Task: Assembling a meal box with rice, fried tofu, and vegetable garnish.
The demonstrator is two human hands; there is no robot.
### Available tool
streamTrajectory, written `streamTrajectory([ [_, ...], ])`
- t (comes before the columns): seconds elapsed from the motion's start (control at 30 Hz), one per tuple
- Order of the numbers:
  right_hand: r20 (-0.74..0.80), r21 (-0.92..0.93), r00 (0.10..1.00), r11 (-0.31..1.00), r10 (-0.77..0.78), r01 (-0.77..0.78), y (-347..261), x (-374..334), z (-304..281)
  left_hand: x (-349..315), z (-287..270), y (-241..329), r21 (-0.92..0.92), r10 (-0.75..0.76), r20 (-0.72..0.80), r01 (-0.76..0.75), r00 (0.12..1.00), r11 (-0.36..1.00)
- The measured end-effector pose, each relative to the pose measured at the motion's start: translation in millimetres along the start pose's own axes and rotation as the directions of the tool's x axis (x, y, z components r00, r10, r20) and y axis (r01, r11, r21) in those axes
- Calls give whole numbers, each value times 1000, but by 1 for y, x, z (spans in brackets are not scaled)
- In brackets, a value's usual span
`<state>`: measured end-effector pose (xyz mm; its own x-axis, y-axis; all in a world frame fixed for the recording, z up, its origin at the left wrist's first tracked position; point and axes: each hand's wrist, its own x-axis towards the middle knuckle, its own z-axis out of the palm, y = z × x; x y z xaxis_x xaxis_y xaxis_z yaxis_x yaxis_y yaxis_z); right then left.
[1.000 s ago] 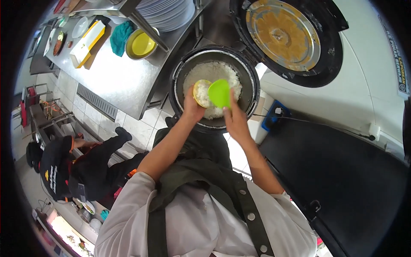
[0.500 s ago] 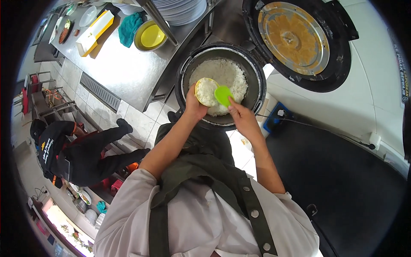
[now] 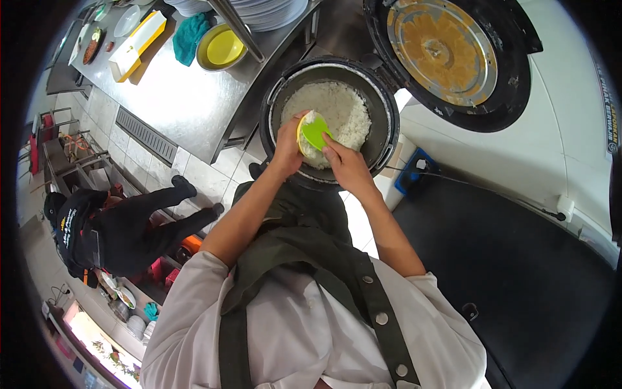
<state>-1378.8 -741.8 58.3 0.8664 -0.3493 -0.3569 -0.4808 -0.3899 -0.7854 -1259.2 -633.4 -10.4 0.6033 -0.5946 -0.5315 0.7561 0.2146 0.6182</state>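
My left hand [image 3: 287, 146] is closed around a small yellow bowl [image 3: 300, 133] of rice, tilted over the near left part of the rice cooker [image 3: 387, 97]. In my right hand [image 3: 348, 165] is a bright green rice paddle [image 3: 316, 133], gripped by its handle. The paddle's blade lies over the bowl's mouth, against the rice, and hides most of what the bowl holds. Below them, white cooked rice [image 3: 353, 123] covers the bottom of the cooker's dark pot and clings to its right wall.
The cooker's open lid [image 3: 447, 52] leans at the far right. On the steel table [image 3: 175, 97] stand a metal bowl [image 3: 202, 55] with a yellow bowl inside, a teal cloth [image 3: 188, 40] and stacked plates [image 3: 275, 14]. A black surface [image 3: 512, 279] lies right; a person in black [image 3: 129, 227] bends at left.
My right hand has brought the paddle left, onto the rice in the bowl. The bowl has tipped toward the paddle, and my left hand has turned with it.
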Motion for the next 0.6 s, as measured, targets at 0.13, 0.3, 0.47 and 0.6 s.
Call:
streamTrajectory([
  [0.13,65,444,984,879,164,-176,12,2,7,0,6,8,-72,-6,-28,4,1000,997],
  [0.3,-8,399,990,908,141,-126,23,-22,-1,-1,-2,8,-330,-110,-80,78,991,941],
  [0.47,-46,58,998,998,41,-39,6,-32,11,-2,4,-5,-375,-118,-64,85,991,923],
  [0.6,-3,-24,996,995,94,-94,3,-24,10,-8,11,-7,-297,-93,-61,71,994,952],
])
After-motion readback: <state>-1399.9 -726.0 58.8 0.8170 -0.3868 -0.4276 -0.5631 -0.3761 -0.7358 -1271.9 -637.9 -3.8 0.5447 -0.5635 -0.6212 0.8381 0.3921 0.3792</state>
